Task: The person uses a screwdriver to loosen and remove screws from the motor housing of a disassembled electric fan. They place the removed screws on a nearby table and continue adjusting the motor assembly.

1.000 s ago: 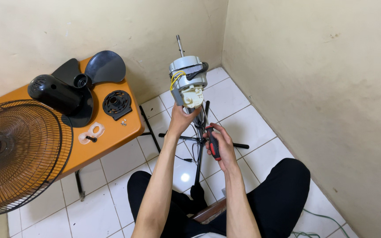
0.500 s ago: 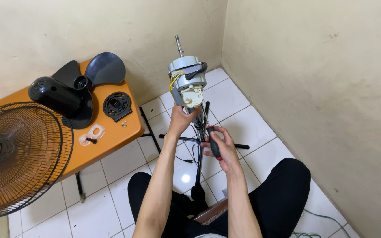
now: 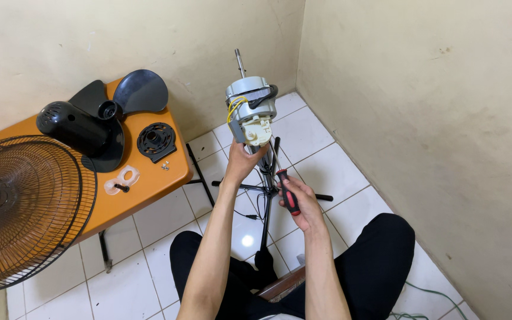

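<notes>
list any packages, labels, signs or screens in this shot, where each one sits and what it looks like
None can be made out: no package, sign or screen is in view.
The fan motor, held up by the left hand, shows bare metal, yellow wires and a cream gearbox, with no label to tell.
The right hand holds a red and black screwdriver.
The parts on the orange table are plain black.

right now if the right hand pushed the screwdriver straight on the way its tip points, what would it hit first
Probably the underside of the fan motor. The right hand holds the red and black screwdriver angled up towards the cream part just above the left hand. Depth is unclear, so it might graze those fingers first.
</notes>
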